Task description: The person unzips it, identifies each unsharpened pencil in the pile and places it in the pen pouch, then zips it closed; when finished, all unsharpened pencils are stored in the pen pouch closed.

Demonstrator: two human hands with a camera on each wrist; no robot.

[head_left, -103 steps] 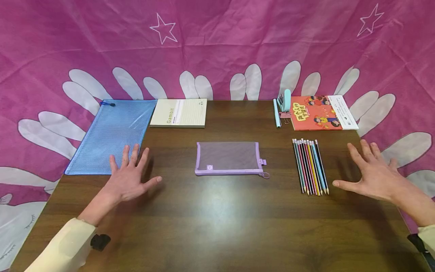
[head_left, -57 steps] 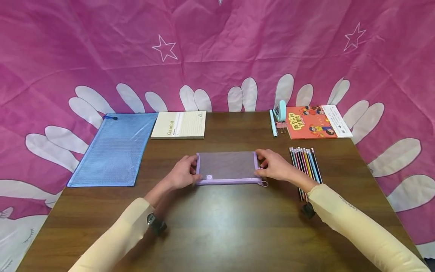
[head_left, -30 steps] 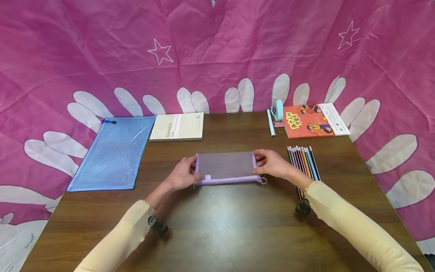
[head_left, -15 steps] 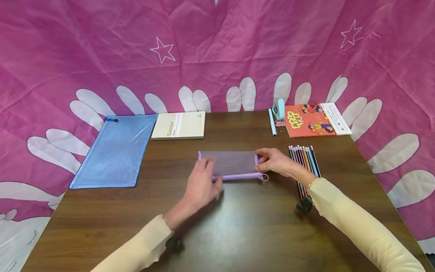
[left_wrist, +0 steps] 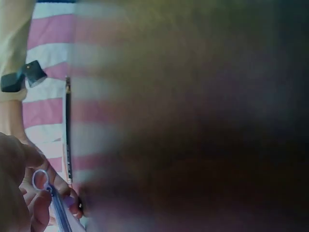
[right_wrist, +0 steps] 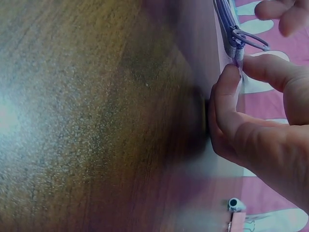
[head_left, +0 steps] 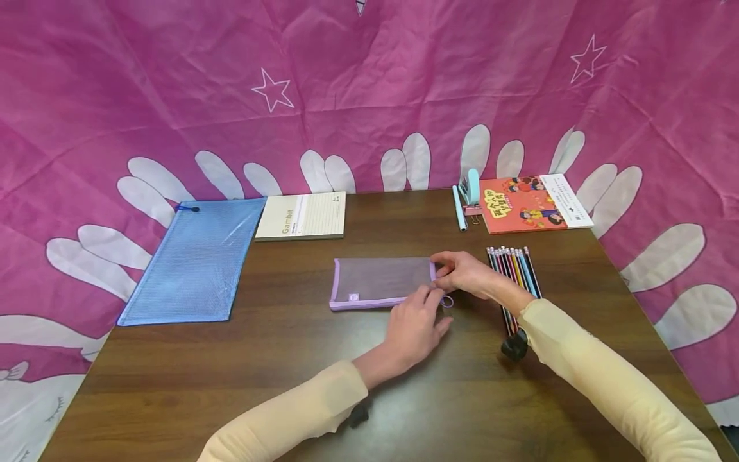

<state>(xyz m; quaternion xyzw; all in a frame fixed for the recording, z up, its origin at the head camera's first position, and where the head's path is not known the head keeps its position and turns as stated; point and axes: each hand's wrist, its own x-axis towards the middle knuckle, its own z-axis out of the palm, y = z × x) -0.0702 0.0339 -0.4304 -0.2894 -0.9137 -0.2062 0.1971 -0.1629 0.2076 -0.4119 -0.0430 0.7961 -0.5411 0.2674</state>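
Observation:
A purple-edged mesh zip pouch [head_left: 378, 276] lies flat in the middle of the table. My right hand [head_left: 466, 276] pinches its right end between thumb and fingers; the right wrist view shows this grip beside the zip's end [right_wrist: 235, 46]. My left hand [head_left: 412, 330] reaches across to the pouch's lower right corner, its loosely bent fingers right by the zipper pull ring [head_left: 447, 301]. In the right wrist view the left hand's fingertips [right_wrist: 285, 12] show a gap from the ring. The zip looks closed.
A bundle of pencils [head_left: 522, 266] lies partly under my right forearm. A blue mesh folder [head_left: 190, 263] and a notebook [head_left: 303, 215] are at back left. At back right lie a red book [head_left: 528, 205], a teal stapler [head_left: 473, 186], a pink binder clip [head_left: 473, 210] and a light-blue pen [head_left: 459, 208].
Both hands came in from the sides and took the pouch's ends. My left hand then let go of the left end and moved right along the zip; my right hand kept its grip.

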